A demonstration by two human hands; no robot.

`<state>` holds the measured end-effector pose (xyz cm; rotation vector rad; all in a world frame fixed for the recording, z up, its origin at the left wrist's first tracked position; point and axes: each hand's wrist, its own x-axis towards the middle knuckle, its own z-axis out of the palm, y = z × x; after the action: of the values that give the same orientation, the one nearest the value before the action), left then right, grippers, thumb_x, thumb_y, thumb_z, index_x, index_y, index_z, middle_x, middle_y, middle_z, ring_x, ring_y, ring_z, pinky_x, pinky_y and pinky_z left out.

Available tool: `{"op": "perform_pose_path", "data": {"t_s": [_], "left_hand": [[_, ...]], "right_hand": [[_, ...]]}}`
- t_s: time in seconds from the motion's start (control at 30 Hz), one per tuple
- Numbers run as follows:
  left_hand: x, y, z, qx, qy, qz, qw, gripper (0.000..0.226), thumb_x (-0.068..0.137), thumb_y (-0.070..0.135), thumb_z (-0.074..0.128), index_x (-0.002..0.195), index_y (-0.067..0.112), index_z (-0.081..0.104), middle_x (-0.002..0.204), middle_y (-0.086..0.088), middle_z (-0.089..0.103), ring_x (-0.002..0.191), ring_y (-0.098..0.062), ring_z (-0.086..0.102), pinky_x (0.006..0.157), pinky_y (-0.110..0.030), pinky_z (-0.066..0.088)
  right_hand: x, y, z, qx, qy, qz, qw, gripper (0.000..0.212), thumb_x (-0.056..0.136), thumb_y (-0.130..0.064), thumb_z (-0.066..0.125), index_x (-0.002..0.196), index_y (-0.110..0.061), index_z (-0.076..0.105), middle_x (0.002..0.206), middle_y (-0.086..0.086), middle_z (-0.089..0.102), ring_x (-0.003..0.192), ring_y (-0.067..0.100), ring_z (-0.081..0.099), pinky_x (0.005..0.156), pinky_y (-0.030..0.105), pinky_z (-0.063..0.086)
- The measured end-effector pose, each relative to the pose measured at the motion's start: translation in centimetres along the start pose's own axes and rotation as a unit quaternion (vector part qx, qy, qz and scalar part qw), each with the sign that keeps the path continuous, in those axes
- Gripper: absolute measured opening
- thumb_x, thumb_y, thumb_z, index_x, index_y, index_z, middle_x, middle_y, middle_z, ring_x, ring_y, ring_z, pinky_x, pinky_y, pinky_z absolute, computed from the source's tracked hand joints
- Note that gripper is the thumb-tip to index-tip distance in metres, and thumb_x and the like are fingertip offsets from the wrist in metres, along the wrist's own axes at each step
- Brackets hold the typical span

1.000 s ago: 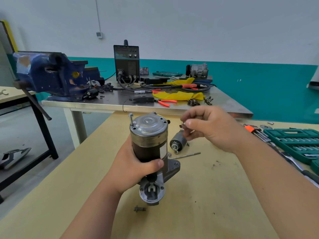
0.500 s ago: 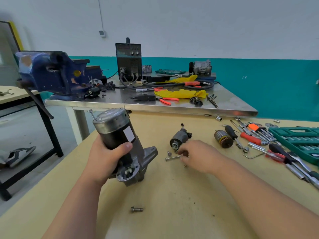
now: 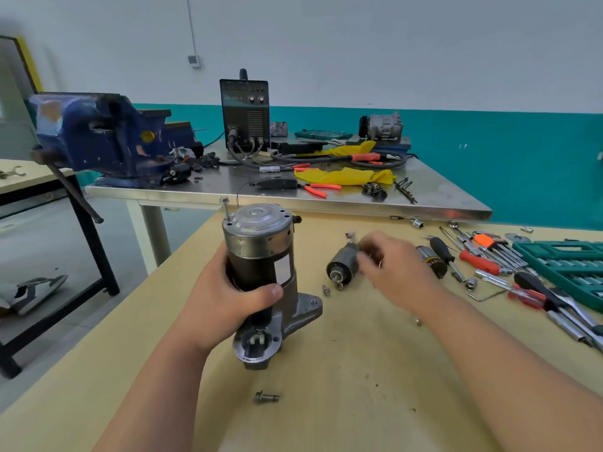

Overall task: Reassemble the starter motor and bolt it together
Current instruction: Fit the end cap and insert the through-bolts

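My left hand (image 3: pixel 222 301) clamps its fingers around the motor (image 3: pixel 261 243), upright on the table (image 3: pixel 326 412), I think to steady it for bolting. My right hand (image 3: pixel 394 272) is blurred near the small cylinder (image 3: pixel 342 267), so I cannot tell its fingers.

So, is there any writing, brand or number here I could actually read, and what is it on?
Nothing here reads clearly.
Black machine on the steel table: pale print under its display, too blurred to read.
White label on the motor in the left hand: no print can be made out.
Yellow badge on the blue vise: too small to read.
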<state>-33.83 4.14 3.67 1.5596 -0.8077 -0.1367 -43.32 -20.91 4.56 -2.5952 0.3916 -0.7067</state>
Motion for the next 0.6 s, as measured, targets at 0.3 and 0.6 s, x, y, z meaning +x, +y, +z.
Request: {"op": "perform_pose_path", "data": {"t_s": [0.3,0.6], "left_hand": [[-0.2,0.9,-0.3,-0.014,-0.029,0.01,0.999,0.048,0.052,0.038,0.076,0.095,0.054,0.064,0.095,0.012,0.073,0.079,-0.003,0.069,0.059,-0.015,0.052],[-0.3,0.9,-0.4,-0.014,-0.064,0.01,0.998,0.05,0.052,0.036,0.078,0.098,0.05,0.066,0.102,0.006,0.074,0.093,-0.011,0.07,0.073,-0.02,0.055]], "right_hand": [[1.7,-8.8,-5.2,0.44,0.079,-0.075,0.891,0.065,0.094,-0.008,0.054,0.148,-0.029,0.027,0.081,-0.006,0.072,0.077,0.014,0.07,0.061,0.027,0.057],[3.6,-13.1,-5.3,0.373,0.2,-0.141,0.895,0.054,0.093,-0.007,0.053,0.141,-0.026,0.037,0.075,-0.013,0.067,0.073,0.013,0.068,0.062,0.033,0.061]]}}
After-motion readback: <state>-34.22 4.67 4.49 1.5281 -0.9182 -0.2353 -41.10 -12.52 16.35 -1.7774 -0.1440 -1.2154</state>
